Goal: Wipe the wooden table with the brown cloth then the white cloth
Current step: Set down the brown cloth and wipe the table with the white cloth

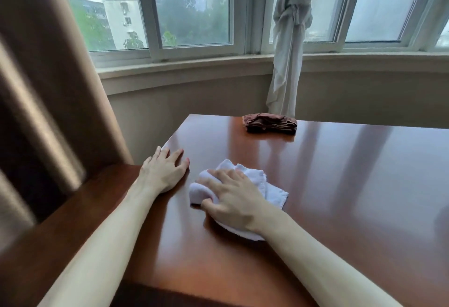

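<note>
The glossy wooden table [340,185] fills the lower right of the view. A bunched white cloth [257,178] lies on its near left part, and my right hand [233,197] presses down on it with fingers spread over the top. My left hand [162,173] rests flat on the table by its left edge, holding nothing. The brown cloth [269,123] lies folded near the far edge, apart from both hands.
A lower wooden surface [80,209] adjoins the table's left side. A brown curtain [36,76] hangs at the left. Behind the table are a window sill [194,71] and a knotted white curtain [289,51].
</note>
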{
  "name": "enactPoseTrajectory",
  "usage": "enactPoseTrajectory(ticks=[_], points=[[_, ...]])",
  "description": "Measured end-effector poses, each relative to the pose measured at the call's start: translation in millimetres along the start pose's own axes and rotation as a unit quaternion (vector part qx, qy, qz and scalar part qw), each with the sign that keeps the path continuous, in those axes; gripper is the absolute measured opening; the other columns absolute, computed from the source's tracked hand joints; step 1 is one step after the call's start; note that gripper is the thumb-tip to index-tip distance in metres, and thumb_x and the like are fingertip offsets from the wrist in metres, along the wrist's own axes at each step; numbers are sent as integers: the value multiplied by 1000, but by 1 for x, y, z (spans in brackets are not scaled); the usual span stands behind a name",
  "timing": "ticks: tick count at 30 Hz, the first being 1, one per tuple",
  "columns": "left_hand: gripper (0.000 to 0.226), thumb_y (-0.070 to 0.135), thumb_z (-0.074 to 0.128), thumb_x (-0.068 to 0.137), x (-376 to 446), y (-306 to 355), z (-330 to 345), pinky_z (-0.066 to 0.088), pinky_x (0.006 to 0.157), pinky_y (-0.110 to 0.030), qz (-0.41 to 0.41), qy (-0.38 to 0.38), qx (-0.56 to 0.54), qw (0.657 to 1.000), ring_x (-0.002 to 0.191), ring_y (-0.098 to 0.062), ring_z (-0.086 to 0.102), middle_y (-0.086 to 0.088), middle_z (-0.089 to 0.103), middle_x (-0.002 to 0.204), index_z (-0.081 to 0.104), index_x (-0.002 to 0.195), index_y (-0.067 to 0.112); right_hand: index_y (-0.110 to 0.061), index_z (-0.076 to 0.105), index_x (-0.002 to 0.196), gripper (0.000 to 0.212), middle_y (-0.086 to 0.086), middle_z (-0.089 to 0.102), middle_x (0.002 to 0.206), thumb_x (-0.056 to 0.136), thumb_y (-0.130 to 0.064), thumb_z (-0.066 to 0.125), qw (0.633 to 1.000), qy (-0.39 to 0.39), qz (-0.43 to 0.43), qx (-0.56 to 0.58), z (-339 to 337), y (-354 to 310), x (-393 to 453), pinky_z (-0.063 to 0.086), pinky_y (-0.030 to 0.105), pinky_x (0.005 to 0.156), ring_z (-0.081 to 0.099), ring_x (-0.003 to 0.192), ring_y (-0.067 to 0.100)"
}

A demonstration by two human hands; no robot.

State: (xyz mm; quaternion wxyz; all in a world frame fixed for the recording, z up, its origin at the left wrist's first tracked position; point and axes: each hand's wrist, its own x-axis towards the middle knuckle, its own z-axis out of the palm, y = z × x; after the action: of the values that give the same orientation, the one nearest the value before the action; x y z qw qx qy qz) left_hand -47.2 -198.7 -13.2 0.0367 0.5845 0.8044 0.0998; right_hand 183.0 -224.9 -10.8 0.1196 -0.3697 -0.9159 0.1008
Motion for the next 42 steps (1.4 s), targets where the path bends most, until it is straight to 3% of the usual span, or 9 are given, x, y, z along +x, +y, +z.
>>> enactPoseTrajectory(ticks=[5, 14, 22, 32, 37, 42], points=[[61, 60, 23, 99, 5, -3, 4, 17, 121, -45, 12, 10, 9, 1000, 154, -19, 7, -4, 15, 167, 27, 155, 38, -44, 55, 134, 71, -15, 50, 144, 75, -62, 22, 998, 35, 11, 57, -7, 1, -1, 20, 38, 118, 37, 133, 13], [61, 63, 27, 96, 13, -6, 12, 21, 120, -42, 13, 35, -18, 999, 154, -14, 8, 3, 17, 167, 29, 153, 42, -40, 58, 129, 61, 2, 57, 135, 85, -63, 23, 992, 53, 109, -29, 6, 79, 160, 30, 46, 102, 43, 125, 27], [61, 65, 34, 95, 12, -8, 12, 18, 121, -38, 8, 50, -45, 998, 154, -10, 9, 9, 19, 166, 32, 152, 45, -31, 56, 139, 56, 10, 49, 146, 97, -57, 30, 984, 41, 169, -48, 0, 116, 242, 27, 51, 108, 40, 133, 35], [60, 62, 37, 95, 8, -2, 6, 22, 119, -40, 1, 39, -46, 998, 153, -16, 16, 5, 28, 163, 38, 151, 40, -35, 55, 135, 66, 7, 53, 143, 83, -60, 23, 992, 42, 117, -31, 4, 67, 137, 30, 52, 112, 44, 130, 33], [77, 71, 21, 80, 2, -1, 0, 29, 117, -44, 4, 25, -37, 999, 148, -19, 26, 1, 40, 154, 43, 147, 38, -36, 51, 137, 80, -4, 48, 148, 73, -62, 12, 997, 31, 68, -17, -2, 26, 42, 25, 50, 115, 39, 133, 26], [62, 63, 30, 94, 2, -1, 0, 25, 118, -44, 8, 23, -21, 999, 151, -21, 20, 0, 34, 158, 39, 150, 37, -40, 50, 139, 73, -12, 48, 146, 77, -61, 18, 999, 33, 27, -1, -1, 10, -8, 23, 47, 117, 37, 134, 19]])
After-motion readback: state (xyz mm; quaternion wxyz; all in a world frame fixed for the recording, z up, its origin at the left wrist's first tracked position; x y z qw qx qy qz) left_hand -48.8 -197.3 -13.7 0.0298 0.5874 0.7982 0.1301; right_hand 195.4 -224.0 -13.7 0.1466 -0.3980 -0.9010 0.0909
